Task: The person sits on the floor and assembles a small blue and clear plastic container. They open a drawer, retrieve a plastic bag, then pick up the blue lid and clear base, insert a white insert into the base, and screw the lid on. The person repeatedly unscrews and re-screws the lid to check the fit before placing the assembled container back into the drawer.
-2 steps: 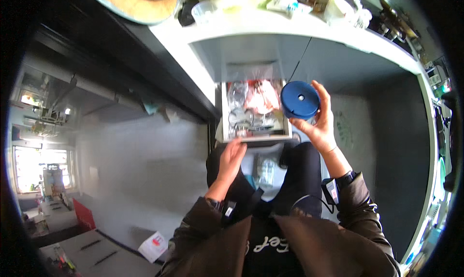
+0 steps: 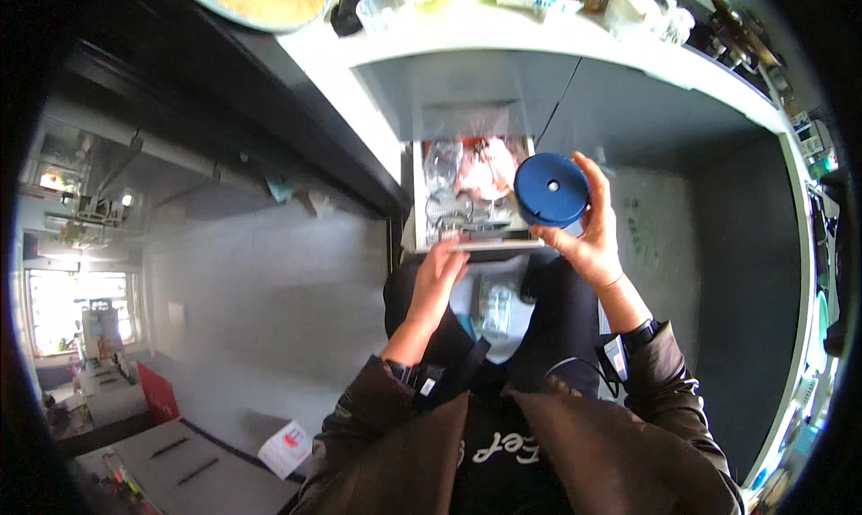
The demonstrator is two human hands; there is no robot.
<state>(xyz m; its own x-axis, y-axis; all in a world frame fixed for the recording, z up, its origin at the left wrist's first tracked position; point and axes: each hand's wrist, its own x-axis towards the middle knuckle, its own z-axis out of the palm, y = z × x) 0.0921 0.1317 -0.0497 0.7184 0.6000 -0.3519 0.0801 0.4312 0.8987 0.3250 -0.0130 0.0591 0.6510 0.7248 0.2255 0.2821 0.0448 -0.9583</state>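
My right hand [image 2: 591,232] grips a round blue disc-shaped thing [image 2: 539,201] with a pale spot at its centre, fingers and thumb around its right side. It is held above the right edge of an open drawer [image 2: 418,183]; I cannot tell whether it is a lid or a whole container. At the drawer's near edge my left hand [image 2: 435,286] has its fingers over the top of the drawer front [image 2: 498,245], with the thumb just below. Inside the drawer lie a pinkish plastic bag [image 2: 485,174], clear plastic items [image 2: 442,167] and several utensils [image 2: 467,219].
A white counter edge [image 2: 503,46] curves above the drawer, with a clear plastic cup [image 2: 380,10] and bags on it. Grey cabinet panels [image 2: 664,106] stand to the right. My knees flank a clear bottle-like thing [image 2: 494,308] below the drawer. A printed paper [image 2: 285,448] is at lower left.
The view has shifted slightly. My right hand has moved a little left with the blue thing. The fingers of my left hand have come further over the drawer front.
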